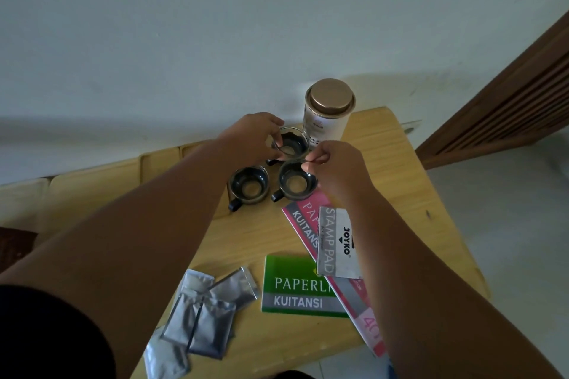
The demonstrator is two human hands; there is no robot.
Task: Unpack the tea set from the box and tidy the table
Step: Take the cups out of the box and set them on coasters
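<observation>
Three glass tea cups with black handled holders stand close together on the wooden table (pixel 409 181). My left hand (pixel 252 138) pinches the rim of the far cup (pixel 292 144). My right hand (pixel 335 163) pinches the rim of the near right cup (pixel 295 183). The near left cup (pixel 248 186) stands untouched, its handle toward me. A white tea tin with a copper lid (pixel 329 108) stands behind the cups at the table's far edge.
Several silver foil sachets (pixel 200 311) lie at the near left. A green receipt book (pixel 295 286), a pink receipt book (pixel 303 224) and a grey stamp pad box (pixel 337 243) lie near the right. A cream sofa (pixel 92 181) sits left; a brown slatted door (pixel 508 95) stands right.
</observation>
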